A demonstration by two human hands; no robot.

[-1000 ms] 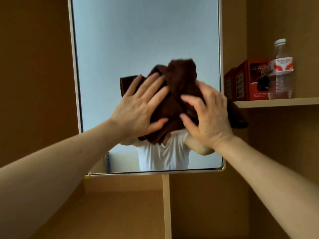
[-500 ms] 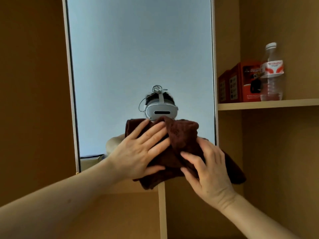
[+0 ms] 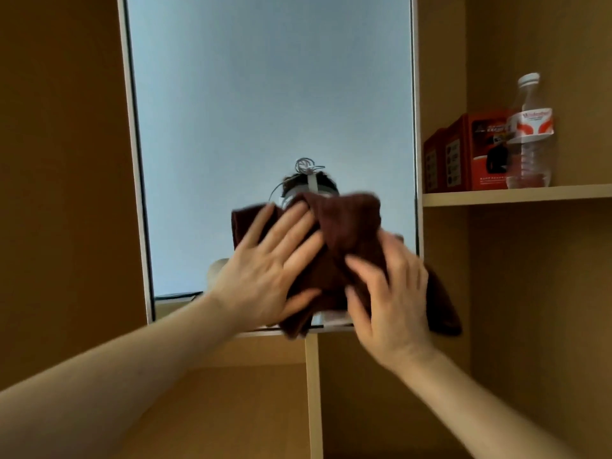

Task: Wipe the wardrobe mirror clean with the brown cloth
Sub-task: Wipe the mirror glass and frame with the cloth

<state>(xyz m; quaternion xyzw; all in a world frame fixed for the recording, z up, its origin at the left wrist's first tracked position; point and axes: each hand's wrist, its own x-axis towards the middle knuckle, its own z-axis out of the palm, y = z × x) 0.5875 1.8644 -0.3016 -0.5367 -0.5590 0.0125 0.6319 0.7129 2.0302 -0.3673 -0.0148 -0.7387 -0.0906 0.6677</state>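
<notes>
Left hand [image 3: 261,279] and right hand [image 3: 394,293], fingers straight and spread, are pressing brown cloth [image 3: 347,223] against lower mirror [image 3: 265,94].

Both hands press brown cloth [image 3: 344,233] against mirror [image 3: 265,94]

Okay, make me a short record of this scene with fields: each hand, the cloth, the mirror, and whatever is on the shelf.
left hand: flat, fingers spread, presses on the brown cloth
right hand: fingers extended on the cloth's right part; blurred
brown cloth: bunched against the lower part of the mirror, right end hanging past the mirror's right edge
mirror: upper part uncovered
shelf: right of the mirror, holds red boxes and a clear bottle, upright, white cap
</notes>
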